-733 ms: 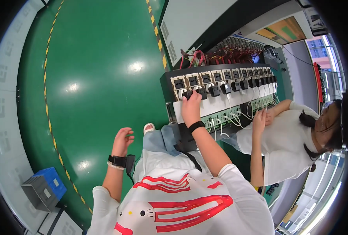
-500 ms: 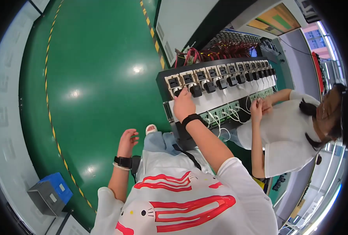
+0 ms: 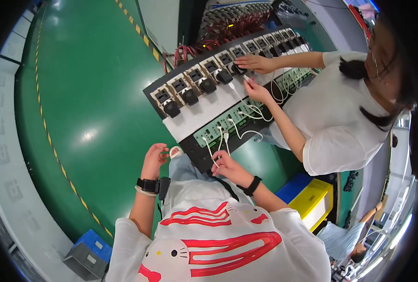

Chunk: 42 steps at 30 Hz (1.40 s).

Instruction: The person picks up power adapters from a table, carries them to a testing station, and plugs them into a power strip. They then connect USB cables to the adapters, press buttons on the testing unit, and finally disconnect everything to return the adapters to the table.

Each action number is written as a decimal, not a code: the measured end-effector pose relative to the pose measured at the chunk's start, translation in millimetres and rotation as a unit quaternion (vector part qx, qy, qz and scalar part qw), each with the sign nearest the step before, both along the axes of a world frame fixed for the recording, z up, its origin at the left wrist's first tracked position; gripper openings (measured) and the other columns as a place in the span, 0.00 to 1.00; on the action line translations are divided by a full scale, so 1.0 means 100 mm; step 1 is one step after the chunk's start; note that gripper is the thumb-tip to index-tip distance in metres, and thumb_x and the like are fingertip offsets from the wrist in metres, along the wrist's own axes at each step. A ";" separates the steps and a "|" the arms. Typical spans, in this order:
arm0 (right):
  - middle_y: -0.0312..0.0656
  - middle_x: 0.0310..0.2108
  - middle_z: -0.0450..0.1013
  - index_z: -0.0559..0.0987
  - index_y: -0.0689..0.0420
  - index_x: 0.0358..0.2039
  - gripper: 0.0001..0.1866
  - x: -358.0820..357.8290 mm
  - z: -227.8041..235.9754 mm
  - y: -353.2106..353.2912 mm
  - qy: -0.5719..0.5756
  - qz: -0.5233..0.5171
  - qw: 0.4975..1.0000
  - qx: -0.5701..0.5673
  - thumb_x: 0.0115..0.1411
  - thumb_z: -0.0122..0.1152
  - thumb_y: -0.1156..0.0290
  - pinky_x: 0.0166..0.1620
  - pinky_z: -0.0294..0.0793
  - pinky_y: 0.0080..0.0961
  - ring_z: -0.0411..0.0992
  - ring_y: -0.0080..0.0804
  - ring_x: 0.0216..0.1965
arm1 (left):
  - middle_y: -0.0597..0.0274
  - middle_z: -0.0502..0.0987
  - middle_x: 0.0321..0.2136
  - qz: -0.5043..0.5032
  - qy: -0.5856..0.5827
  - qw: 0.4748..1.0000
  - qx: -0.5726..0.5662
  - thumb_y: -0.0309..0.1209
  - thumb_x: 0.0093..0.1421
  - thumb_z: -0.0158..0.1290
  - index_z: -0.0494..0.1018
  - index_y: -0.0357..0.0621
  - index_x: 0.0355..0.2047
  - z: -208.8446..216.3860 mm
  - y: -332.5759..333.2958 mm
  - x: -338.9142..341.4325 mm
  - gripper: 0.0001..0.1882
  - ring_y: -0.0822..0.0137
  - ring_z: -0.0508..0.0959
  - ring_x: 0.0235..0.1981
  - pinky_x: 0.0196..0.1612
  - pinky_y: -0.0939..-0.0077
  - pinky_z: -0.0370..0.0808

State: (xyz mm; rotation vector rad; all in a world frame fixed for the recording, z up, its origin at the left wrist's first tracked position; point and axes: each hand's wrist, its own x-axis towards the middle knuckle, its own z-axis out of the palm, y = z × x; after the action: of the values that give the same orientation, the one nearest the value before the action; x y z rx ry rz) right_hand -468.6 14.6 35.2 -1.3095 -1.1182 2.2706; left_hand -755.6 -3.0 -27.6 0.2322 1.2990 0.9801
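The right hand (image 3: 228,168) is at the near end of the long socket rack, fingers bent and bunched around the lower run of a thin white cable (image 3: 210,149) — whether they pinch it or only brush it, I cannot tell. That cable leaves the near end of a green strip (image 3: 228,120) on the rack's side; its long axis slants down the view and a little to the right, its plugged end pointing up and away from the person, its lower end lost at the fingers. Two more white cables drop from the strip just to its right, also close to the hand

The left hand (image 3: 155,156) hangs empty in the air, fingers loosely curled and pointing toward the rack, just beside a white shoe (image 3: 175,152). A black band with a small box (image 3: 164,188) sits at its wrist

The rack's long axis runs from lower left to upper right. Along it stands a row of sockets (image 3: 163,96) with black adapters (image 3: 171,109) plugged in, above a white panel (image 3: 190,117). To the right, a co-worker (image 3: 333,108) rests one hand (image 3: 258,64) on an adapter — the other hand (image 3: 258,92) holds a white plug (image 3: 247,79) just below it
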 end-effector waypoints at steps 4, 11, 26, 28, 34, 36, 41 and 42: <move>0.42 0.42 0.69 0.67 0.62 0.47 0.21 0.21 0.68 0.23 0.160 0.050 0.985 0.036 0.50 0.47 0.82 0.51 0.65 0.27 0.68 0.30 0.45 | 0.67 0.73 0.32 0.006 0.062 0.998 0.021 0.36 0.61 0.45 0.69 0.45 0.38 0.13 0.24 0.13 0.10 0.74 0.71 0.30 0.35 0.80 0.67; 0.41 0.36 0.69 0.72 0.63 0.37 0.12 0.37 1.20 0.61 0.052 0.031 0.952 0.300 0.50 0.59 0.76 0.43 0.68 0.26 0.68 0.30 0.39 | 0.59 0.74 0.36 -0.042 0.390 0.901 0.185 0.34 0.57 0.50 0.71 0.38 0.42 0.17 0.99 0.20 0.15 0.68 0.74 0.37 0.41 0.75 0.70; 0.48 0.22 0.70 0.73 0.61 0.30 0.17 -1.18 -0.81 0.90 -0.087 -0.102 0.971 0.197 0.63 0.42 0.60 0.34 0.67 0.34 0.69 0.44 0.28 | 0.53 0.78 0.28 -0.214 0.477 0.847 0.096 0.32 0.55 0.53 0.71 0.49 0.50 0.09 1.40 0.12 0.20 0.63 0.77 0.29 0.35 0.72 0.72; 0.51 0.23 0.70 0.72 0.61 0.29 0.17 -1.28 -0.85 0.89 -0.116 -0.102 0.960 0.235 0.63 0.42 0.61 0.35 0.67 0.36 0.69 0.49 0.30 | 0.53 0.77 0.26 -0.185 0.470 0.853 0.134 0.33 0.56 0.53 0.72 0.49 0.49 0.07 1.39 0.13 0.19 0.62 0.76 0.27 0.34 0.71 0.72; 0.53 0.24 0.69 0.70 0.62 0.28 0.14 -1.38 -0.74 0.81 -0.150 -0.113 0.937 0.294 0.64 0.42 0.66 0.34 0.66 0.35 0.68 0.50 0.28 | 0.55 0.77 0.26 -0.201 0.439 0.871 0.088 0.30 0.56 0.53 0.72 0.47 0.50 0.17 1.42 0.16 0.20 0.69 0.74 0.25 0.32 0.75 0.70; 0.53 0.24 0.69 0.70 0.63 0.28 0.14 -1.41 -0.73 0.80 -0.171 -0.129 0.936 0.280 0.64 0.42 0.66 0.34 0.66 0.36 0.68 0.50 0.28 | 0.56 0.77 0.25 -0.188 0.423 0.881 0.101 0.30 0.56 0.53 0.71 0.46 0.50 0.17 1.41 0.16 0.20 0.70 0.73 0.23 0.32 0.76 0.70; 0.52 0.23 0.68 0.69 0.63 0.28 0.14 -1.38 -0.76 0.83 -0.171 -0.129 0.936 0.280 0.64 0.43 0.65 0.33 0.66 0.33 0.67 0.46 0.26 | 0.68 0.73 0.23 -0.209 0.410 0.882 0.098 0.26 0.57 0.52 0.69 0.45 0.53 0.16 1.44 0.12 0.21 0.78 0.66 0.23 0.30 0.82 0.67; 0.51 0.23 0.68 0.69 0.63 0.28 0.14 -1.37 -0.77 0.83 -0.167 -0.116 0.938 0.279 0.64 0.43 0.65 0.33 0.66 0.33 0.66 0.45 0.26 | 0.68 0.73 0.23 -0.212 0.417 0.878 0.101 0.26 0.57 0.52 0.69 0.44 0.53 0.16 1.44 0.12 0.21 0.79 0.67 0.23 0.30 0.82 0.67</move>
State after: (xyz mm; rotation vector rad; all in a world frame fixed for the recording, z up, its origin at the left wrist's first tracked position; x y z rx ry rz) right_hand -605.3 98.0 -42.0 -1.5023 -1.4828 1.4365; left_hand -743.1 140.9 -11.5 1.1549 1.8035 0.6326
